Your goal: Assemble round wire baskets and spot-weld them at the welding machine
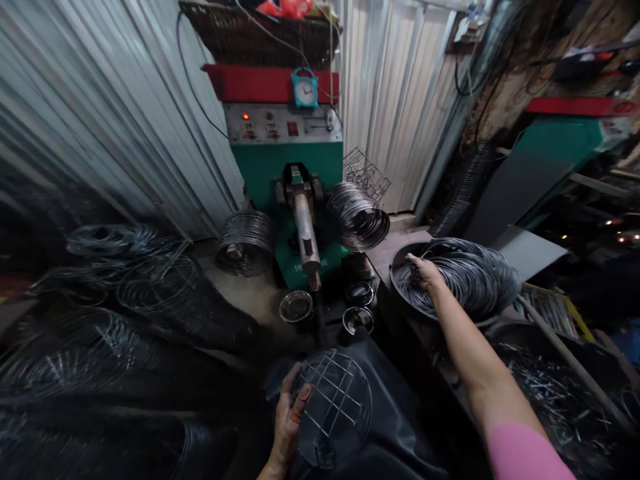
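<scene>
My left hand is closed on the left edge of a round wire rack with crossed bars inside its rim. The rack is tilted above the dark apron over my lap. Out to the right, my right hand grips at the left end of a pile of wire rings, its fingertips partly hidden among them. The rings lie heaped in a round tub. In front stands a green welding machine with a metal arm pointing toward me.
Bundles of wire rings hang left and right of the machine arm. Small round bowls sit below it. Wire coils cover the left floor. A bin of metal pieces with a pole is at right.
</scene>
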The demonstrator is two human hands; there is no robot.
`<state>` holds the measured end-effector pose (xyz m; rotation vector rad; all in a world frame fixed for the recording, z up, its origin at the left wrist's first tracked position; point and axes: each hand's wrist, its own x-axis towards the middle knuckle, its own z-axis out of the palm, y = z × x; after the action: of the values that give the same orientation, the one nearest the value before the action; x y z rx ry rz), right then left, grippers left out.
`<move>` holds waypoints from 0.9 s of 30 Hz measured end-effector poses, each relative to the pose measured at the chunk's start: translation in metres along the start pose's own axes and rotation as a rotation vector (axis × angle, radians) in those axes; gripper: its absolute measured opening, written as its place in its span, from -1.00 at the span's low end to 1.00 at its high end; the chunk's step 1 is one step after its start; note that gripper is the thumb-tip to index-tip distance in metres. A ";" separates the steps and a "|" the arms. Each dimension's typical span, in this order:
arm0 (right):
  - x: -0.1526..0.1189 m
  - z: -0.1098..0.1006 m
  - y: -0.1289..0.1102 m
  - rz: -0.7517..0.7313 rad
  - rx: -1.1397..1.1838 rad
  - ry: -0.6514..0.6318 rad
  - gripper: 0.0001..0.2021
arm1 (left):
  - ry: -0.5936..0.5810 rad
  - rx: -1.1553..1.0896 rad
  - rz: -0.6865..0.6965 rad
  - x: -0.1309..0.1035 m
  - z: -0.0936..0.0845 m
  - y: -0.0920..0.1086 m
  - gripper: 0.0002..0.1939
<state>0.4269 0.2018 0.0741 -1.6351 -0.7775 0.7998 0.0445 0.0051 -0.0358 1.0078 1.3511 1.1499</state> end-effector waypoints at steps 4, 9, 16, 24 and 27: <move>0.013 0.070 -0.004 0.040 0.058 -0.021 -0.70 | 0.049 -0.034 -0.018 0.002 0.001 -0.002 -0.33; 0.037 0.109 -0.003 0.041 0.110 0.073 -0.78 | 0.067 -0.032 -0.018 0.007 -0.002 -0.010 -0.31; 0.050 0.119 0.009 0.008 0.110 0.121 -0.86 | -0.004 -0.002 -0.012 0.014 -0.008 -0.024 -0.27; 0.049 0.122 0.010 -0.061 -0.017 0.132 -0.85 | 0.026 -0.061 -0.019 0.006 -0.004 -0.011 -0.32; 0.044 0.118 0.010 -0.093 -0.112 0.133 -0.84 | 0.012 -0.105 -0.024 0.009 -0.009 -0.002 -0.33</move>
<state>0.3550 0.2996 0.0400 -1.7191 -0.8092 0.5842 0.0344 0.0127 -0.0398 0.9083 1.2950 1.1982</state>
